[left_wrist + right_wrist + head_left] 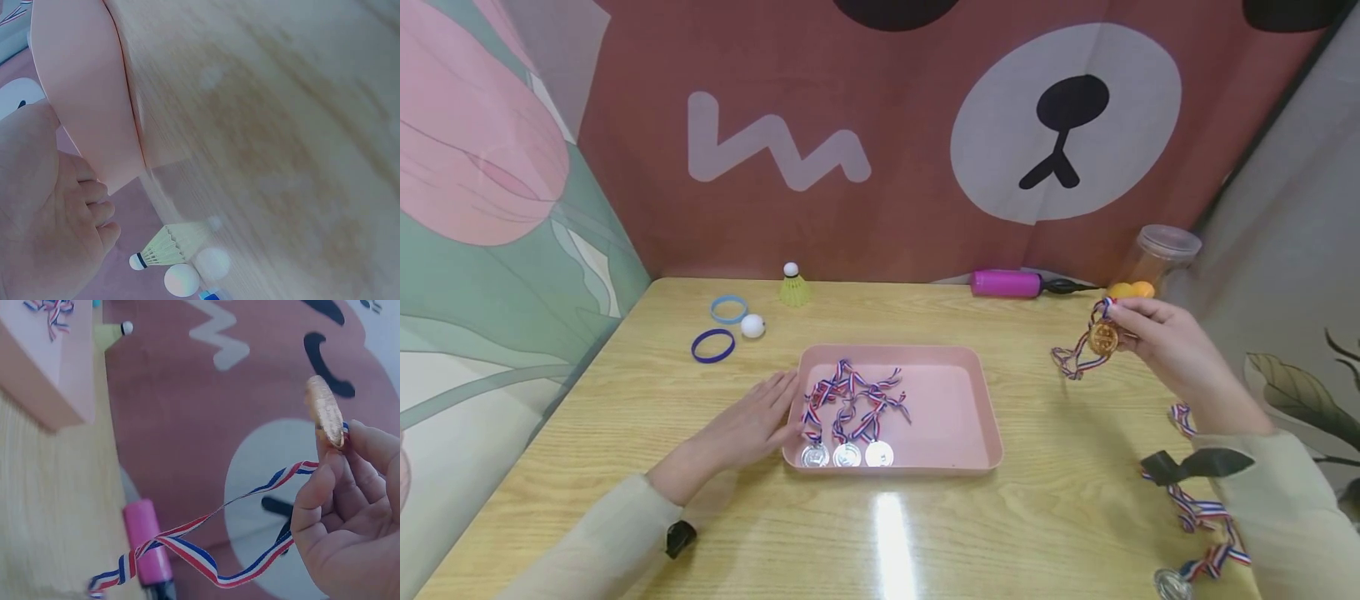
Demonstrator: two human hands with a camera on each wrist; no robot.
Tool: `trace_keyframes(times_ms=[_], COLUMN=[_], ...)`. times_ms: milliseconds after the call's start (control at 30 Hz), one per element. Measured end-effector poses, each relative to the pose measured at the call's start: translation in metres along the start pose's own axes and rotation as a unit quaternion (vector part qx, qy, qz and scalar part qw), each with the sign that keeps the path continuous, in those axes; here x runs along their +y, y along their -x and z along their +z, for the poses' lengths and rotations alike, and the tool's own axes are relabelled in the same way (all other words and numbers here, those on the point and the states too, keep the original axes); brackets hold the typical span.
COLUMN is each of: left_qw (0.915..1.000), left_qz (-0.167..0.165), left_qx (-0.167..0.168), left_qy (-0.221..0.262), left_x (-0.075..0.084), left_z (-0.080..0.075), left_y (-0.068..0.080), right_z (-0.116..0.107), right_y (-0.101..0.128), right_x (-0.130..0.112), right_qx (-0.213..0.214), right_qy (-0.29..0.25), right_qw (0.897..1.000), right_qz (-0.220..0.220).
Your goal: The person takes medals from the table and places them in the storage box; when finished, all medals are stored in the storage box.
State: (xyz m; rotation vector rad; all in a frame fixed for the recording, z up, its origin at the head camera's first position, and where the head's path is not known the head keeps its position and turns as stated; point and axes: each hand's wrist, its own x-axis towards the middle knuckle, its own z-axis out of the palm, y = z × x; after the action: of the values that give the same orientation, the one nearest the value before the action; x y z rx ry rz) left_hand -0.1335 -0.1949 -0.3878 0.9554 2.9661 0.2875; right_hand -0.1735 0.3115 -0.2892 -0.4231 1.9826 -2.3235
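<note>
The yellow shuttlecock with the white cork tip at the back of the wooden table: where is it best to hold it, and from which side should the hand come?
Probably from above. The yellow shuttlecock stands upright on its wide skirt with the white cork tip up, so the narrow part under the cork is the natural place to pinch. It stands apart from the white ball and the light blue ring, leaving room for fingers.

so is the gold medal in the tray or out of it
Out. The right hand pinches the gold medal in the air, right of the pink tray.
</note>
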Motion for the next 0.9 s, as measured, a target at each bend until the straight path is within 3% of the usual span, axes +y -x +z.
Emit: trace_keyframes(times_ms=[267,533,833,900], left_qw=[1.0,1.0,1.0,1.0], left_qz=[-0.002,-0.003,-0.004,-0.004], left_qx=[0.001,0.002,0.002,0.002], left_qy=[0.001,-0.001,0.002,0.003], left_x=[0.0,0.0,0.001,0.001], left_z=[0.0,0.0,-0.001,-0.001], left_y=[0.0,0.0,0.0,0.0], right_z=[0.027,0.057,0.093,0.099], right_y=[-0.005,-0.008,-0.007,-0.008], right_x=[-0.016,-0.039,-0.069,-0.075], right_qx=[-0.01,-0.075,-0.096,-0.118], right_qy=[0.052,0.034,0.013,0.003], right_qw=[0.998,0.994,0.988,0.984], right_qz=[-0.041,-0.072,-0.12,-0.13])
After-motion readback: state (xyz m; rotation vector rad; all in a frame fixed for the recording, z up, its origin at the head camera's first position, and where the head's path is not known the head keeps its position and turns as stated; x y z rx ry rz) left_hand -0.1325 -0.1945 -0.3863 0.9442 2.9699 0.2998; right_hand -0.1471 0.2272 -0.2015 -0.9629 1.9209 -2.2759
